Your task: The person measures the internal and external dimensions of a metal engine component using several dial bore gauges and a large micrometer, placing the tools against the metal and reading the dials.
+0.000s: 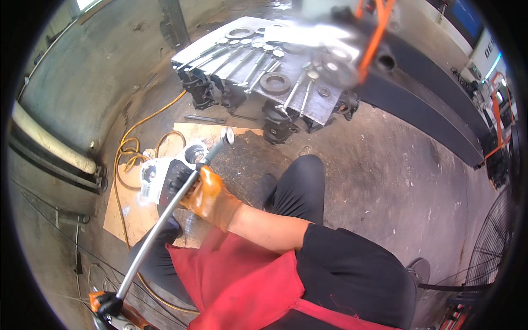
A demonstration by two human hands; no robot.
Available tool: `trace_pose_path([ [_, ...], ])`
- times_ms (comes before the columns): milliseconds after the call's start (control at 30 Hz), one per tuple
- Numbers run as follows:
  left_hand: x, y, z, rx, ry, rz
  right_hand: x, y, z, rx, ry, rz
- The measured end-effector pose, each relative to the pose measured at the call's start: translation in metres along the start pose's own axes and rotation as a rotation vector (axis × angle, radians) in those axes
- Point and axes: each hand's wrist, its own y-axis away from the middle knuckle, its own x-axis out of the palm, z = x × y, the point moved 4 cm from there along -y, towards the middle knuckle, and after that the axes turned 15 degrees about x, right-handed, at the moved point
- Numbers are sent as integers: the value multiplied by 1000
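A long silver metal bar point(158, 230) runs slantwise from the lower left up toward the middle. My right hand point(210, 201), in a shiny orange glove, is closed round its upper part. Beyond that hand, a grey shaft point(218, 152) with a round flat head continues the line; whether it is one piece with the bar I cannot tell. At the bar's lower end my left hand point(104, 306), in an orange and dark glove, is closed on it, partly cut off by the picture's rim. Beside my right hand lies a silvery metal housing point(193, 153) with round openings.
Ahead, a low metal-topped table point(314, 103) on black supports carries several round-headed rods point(254, 59) and thick metal rings point(275, 83). Cardboard point(119, 206) lies under the housing. A yellow hose point(144, 119) coils at left. A fan point(489, 242) stands at right; a long dark beam point(410, 118) lies behind.
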Motion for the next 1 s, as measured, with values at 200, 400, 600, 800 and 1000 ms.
trace_pose_path([
  [200,34,49,-18,-272,318,-136,66,11,42,-272,-45,331],
  [400,120,61,-25,47,318,-39,146,127,89,-645,381,598],
  [600,250,10,-73,427,609,104,183,282,137,-1533,784,427],
  [800,305,-80,-83,312,598,493,184,378,164,-1826,899,143],
  [1000,470,-144,-94,443,613,662,193,419,218,-2151,1174,22],
])
